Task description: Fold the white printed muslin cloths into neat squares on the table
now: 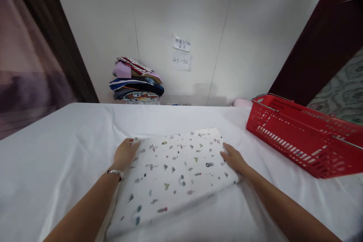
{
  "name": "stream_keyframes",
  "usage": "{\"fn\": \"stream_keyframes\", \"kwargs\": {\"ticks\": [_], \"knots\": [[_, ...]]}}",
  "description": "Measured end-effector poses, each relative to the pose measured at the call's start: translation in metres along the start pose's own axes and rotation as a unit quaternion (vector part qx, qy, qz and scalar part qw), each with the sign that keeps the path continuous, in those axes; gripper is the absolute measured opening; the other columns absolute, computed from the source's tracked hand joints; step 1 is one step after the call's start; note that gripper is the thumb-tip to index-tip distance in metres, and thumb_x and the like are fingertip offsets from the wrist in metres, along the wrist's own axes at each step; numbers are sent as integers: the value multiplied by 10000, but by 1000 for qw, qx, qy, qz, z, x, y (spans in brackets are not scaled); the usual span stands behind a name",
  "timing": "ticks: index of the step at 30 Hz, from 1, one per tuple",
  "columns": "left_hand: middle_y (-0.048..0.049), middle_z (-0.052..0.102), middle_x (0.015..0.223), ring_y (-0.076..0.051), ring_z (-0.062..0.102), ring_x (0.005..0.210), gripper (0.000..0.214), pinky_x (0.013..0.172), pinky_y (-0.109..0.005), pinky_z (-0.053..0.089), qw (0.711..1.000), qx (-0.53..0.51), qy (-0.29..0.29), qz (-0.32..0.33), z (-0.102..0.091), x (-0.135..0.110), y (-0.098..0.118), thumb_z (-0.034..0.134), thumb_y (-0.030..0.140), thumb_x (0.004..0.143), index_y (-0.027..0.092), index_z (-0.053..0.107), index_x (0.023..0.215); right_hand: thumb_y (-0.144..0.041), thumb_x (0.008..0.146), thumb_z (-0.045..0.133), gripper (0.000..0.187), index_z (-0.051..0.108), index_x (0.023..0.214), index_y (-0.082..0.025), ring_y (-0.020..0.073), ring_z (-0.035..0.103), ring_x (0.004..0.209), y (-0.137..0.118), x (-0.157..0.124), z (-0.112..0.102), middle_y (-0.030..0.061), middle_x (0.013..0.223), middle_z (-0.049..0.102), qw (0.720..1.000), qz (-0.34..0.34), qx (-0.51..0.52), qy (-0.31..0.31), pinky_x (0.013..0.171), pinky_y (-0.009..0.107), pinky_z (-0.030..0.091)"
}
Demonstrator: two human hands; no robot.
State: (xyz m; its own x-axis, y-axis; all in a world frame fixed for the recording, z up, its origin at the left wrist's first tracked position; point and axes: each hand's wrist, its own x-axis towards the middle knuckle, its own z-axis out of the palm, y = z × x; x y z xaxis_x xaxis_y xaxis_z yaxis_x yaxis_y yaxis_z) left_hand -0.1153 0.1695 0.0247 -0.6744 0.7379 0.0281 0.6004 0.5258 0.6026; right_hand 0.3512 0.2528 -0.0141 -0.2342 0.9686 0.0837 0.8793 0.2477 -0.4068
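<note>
A white cloth (181, 170) printed with small plants and other little figures lies folded into a flat rectangle in front of me. My left hand (124, 155), with a silver bracelet at the wrist, is closed on its upper left edge; some of the fingers are hidden under the fabric. At the right edge my right hand (233, 158) grips the same cloth with fingertips at the border. The cloth's near edge looks slightly raised, with plain white fabric showing below it.
A white sheet (85, 140) covers the table. At the right stands a red plastic basket (297, 136) with metal handles. Folded clothes (138, 83) are stacked beyond the far edge, near a white wall (181, 3) bearing paper notes (182, 61).
</note>
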Motion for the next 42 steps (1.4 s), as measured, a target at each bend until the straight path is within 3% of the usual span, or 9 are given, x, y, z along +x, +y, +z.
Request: {"fn": "stream_keyframes", "kwargs": {"ticks": [6,9,13,21,28,34,37,39,42], "knots": [[-113,671,971,-289,622,887,370,679,-339,470,998,63,-12,-11,5,0,3,463,416,764,193,577,1036,-430,872,396,568,357,1367,-157,208,457,1214,-20,52,-18,91,1358,463,995,97,33,-21,980,308,362],[-102,677,910,-280,629,823,387,635,-333,464,998,66,-10,-17,5,-3,6,452,434,766,204,569,1055,-444,873,388,539,421,1324,-151,227,504,1159,-35,86,-16,103,1277,541,993,110,24,-19,949,310,377],[-76,678,826,-258,631,762,392,602,-315,451,997,65,-32,-28,3,-6,8,419,450,781,222,551,1071,-444,856,416,516,485,1259,-129,262,471,1183,-47,113,-6,123,1284,529,992,123,11,-3,951,324,360],[-97,667,984,-279,619,895,399,687,-341,456,994,103,-37,-16,4,-10,12,403,462,798,229,531,1095,-393,874,356,412,529,1178,-175,234,540,1075,-42,116,3,89,1170,596,989,142,-14,34,846,302,413],[-105,623,1130,-271,582,1025,476,817,-358,443,995,92,-20,-20,11,-16,10,403,422,826,218,428,1256,-418,871,340,404,567,1113,-188,232,557,1048,-40,114,4,97,1110,627,989,139,-33,28,819,294,420],[-121,462,1329,-253,495,1144,530,909,-363,412,992,114,25,36,11,-21,10,404,314,839,164,340,1344,-459,860,309,481,573,1125,-156,287,573,1015,-33,117,8,145,1082,629,990,127,-54,11,802,369,439],[-106,384,1402,-252,350,1277,507,1025,-376,310,978,145,56,136,13,-26,11,412,303,853,172,362,1340,-475,856,293,523,560,1159,-143,300,581,1004,-29,120,12,163,1087,627,990,122,-75,13,794,390,449],[-78,341,1439,-241,258,1334,499,1087,-392,204,967,159,17,199,19,-28,9,411,351,868,201,373,1341,-484,855,277,541,553,1172,-142,310,583,1000,-28,120,13,167,1083,628,989,124,-79,10,789,402,453],[-57,313,1457,-230,191,1364,523,1104,-436,131,963,165,-65,202,28,-30,4,354,459,884,226,363,1353,-490,854,275,553,531,1204,-147,319,584,998,-29,121,13,163,1076,631,988,131,-79,7,788,407,458]]}}
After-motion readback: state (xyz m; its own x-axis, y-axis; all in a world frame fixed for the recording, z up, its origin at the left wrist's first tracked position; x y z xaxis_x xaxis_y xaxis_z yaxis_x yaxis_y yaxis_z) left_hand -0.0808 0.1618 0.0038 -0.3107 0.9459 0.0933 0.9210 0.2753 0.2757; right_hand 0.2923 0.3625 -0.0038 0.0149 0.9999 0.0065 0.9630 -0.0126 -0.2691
